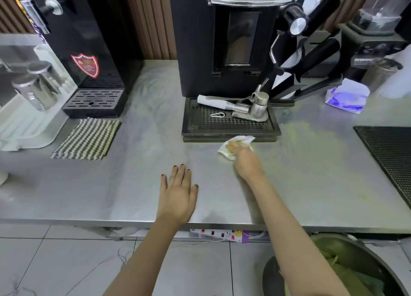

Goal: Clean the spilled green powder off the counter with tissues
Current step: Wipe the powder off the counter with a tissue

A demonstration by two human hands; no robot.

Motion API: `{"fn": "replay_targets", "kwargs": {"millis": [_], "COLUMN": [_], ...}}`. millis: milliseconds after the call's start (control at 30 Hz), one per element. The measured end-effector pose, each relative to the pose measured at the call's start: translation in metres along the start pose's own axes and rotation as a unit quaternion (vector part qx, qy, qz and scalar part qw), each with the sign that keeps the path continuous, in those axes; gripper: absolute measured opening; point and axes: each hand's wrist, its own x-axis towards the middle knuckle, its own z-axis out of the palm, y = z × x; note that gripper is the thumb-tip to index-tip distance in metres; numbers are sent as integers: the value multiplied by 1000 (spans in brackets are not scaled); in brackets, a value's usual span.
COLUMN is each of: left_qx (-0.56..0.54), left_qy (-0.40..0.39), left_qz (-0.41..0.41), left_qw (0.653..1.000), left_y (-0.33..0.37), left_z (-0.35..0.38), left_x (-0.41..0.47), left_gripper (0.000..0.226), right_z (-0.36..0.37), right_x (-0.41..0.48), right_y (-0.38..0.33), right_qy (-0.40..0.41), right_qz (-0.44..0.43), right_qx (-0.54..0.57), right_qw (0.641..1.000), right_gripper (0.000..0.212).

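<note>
Nearest, the left hand (pixel 176 195) lies flat and empty, fingers spread, on the surface (pixel 89 195). Farther out, the right hand (pixel 244 160) presses a crumpled tissue (pixel 241 140), mid-wipe. The green powder (pixel 311 148) lies seemingly rightward; next, sweep there.

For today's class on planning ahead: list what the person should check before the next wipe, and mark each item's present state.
1. Tissue under right hand: ok.
2. Left hand flat on counter, clear of the wipe: ok.
3. Green powder gone: not ok, a haze remains right of the tissue.
4. Tissue clean: not ok, greenish stains.
5. Tissue pack nearby: ok.
6. Powder under drip tray: cannot tell.
</note>
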Motion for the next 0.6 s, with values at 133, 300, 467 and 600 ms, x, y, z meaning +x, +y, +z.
{"fn": "replay_targets", "kwargs": {"millis": [133, 300, 467, 600], "left_qx": [-12, -35, -53, -21], "left_qy": [17, 36, 62, 32], "left_qz": [-5, -13, -36, -10], "left_qw": [1000, 999, 996, 999], "left_y": [3, 3, 1, 2], "left_z": [-2, -4, -4, -5], "left_x": [1, 0, -4, -7], "left_gripper": [83, 83, 80, 84], "right_z": [-41, -28, 17, -13], "right_x": [-15, -60, -95, -67], "right_y": [52, -9, -36, 20], "right_qy": [93, 45, -82, 8], "right_qz": [132, 102, -127, 62], "right_qx": [-8, 5, -61, -49], "right_qw": [987, 994, 987, 997], "right_gripper": [42, 42, 62, 48]}}
